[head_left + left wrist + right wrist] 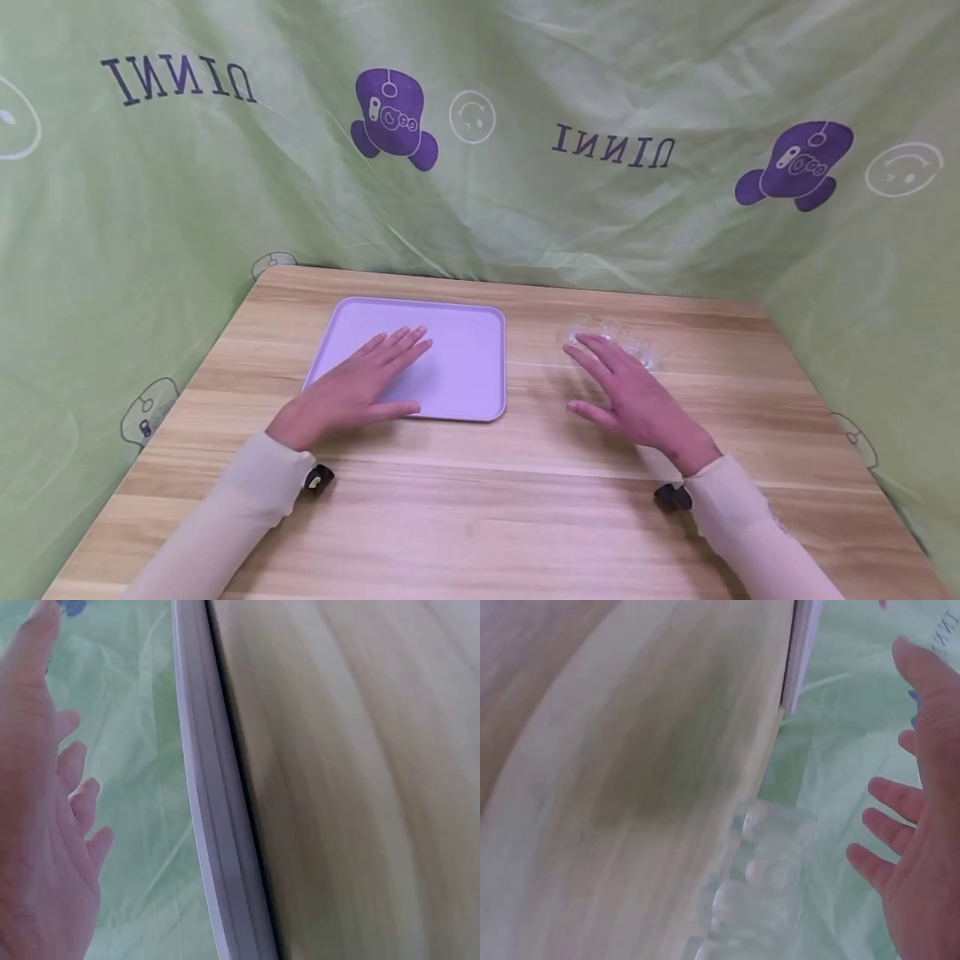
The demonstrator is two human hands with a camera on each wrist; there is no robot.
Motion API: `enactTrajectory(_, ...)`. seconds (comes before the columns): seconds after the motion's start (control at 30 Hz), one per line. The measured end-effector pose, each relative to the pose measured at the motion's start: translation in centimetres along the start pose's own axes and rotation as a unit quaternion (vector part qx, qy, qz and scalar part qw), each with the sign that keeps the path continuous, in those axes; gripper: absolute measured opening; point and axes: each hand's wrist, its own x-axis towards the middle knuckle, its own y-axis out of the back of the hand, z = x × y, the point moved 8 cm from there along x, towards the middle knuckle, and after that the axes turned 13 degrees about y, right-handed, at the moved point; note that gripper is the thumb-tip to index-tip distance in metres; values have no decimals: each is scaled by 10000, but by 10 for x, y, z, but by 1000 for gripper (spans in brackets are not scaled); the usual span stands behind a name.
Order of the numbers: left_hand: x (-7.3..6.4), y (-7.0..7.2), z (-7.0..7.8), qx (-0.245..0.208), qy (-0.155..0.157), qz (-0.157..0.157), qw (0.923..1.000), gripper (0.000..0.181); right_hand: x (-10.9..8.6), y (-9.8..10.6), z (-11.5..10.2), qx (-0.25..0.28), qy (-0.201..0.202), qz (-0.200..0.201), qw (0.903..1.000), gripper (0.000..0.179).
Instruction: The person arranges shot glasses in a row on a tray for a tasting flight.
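A flat lilac tray (465,358) lies on the left half of the wooden table. My left hand (360,383) hovers over its left part, fingers extended and holding nothing; in the left wrist view the tray's edge (217,780) runs beside that hand (45,817). Several small clear glasses (609,329) stand close together right of the tray. Over their near side is my right hand (637,396), fingers spread and holding nothing, partly hiding them. The right wrist view shows the clear glasses (757,900) in a row near the right hand (922,817).
The wooden table (465,517) reaches back to a green curtain (525,217) with purple prints, which also hangs along both sides. A small black device (318,479) sits at the left wrist, another black device (672,497) at the right.
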Motion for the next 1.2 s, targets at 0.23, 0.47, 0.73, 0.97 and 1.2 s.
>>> enactTrajectory(0.23, -21, 10, -26, -309, 486, 196, 9982, 99, -19, 16, 11, -42, -391, 397, 9984, 90)
enactTrajectory(0.47, -35, 11, -57, -872, 1161, 145, 9893, 106, -38, 27, 30, 166, -962, 802, 9920, 80)
enactTrajectory(0.73, -43, 5, -83, -1371, 1796, -190, 9739, 113, -49, 30, 42, 263, -1327, 1040, 9853, 65)
enactTrajectory(0.97, -48, -1, -97, -1824, 2169, -428, 9580, 121, -56, 30, 47, 326, -1553, 1046, 9818, 60)
enactTrajectory(1.2, -55, -4, -110, -2111, 2501, -556, 9433, 125, -60, 29, 49, 270, -1670, 952, 9810, 58)
